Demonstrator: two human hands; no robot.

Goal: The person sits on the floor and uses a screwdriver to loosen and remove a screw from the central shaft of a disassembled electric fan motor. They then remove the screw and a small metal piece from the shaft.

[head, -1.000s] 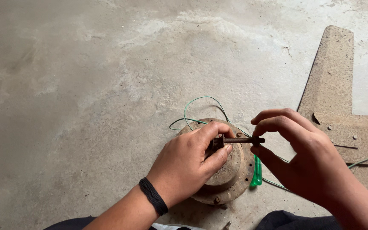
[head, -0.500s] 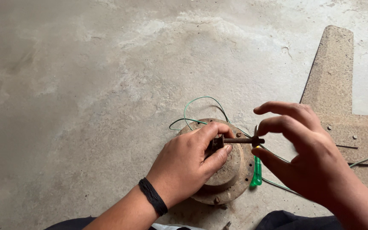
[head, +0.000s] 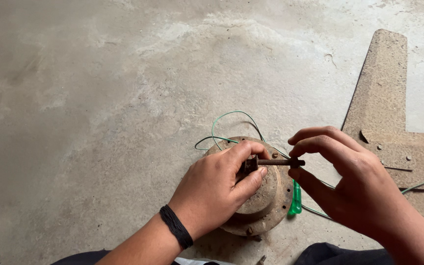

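Observation:
My left hand (head: 217,191) pinches the head end of a rusty threaded bolt (head: 273,161) held level above a round rusty motor housing (head: 266,198) on the floor. The fingertips of my right hand (head: 342,184) grip a dark nut at the bolt's other end (head: 294,162). A black band circles my left wrist (head: 176,226). Thin green wire (head: 226,120) loops out from behind the housing. A green-handled tool (head: 296,198) lies on the floor between the housing and my right hand.
A rusty flat fan blade bracket (head: 384,108) lies on the concrete floor (head: 99,98) at the right, with small rivets near my right hand. A small screw (head: 261,258) lies at the bottom edge. My dark-clothed knees show at the bottom.
My right hand's fingers have shifted slightly around the bolt's end, turning the nut. My left hand and the housing have stayed put.

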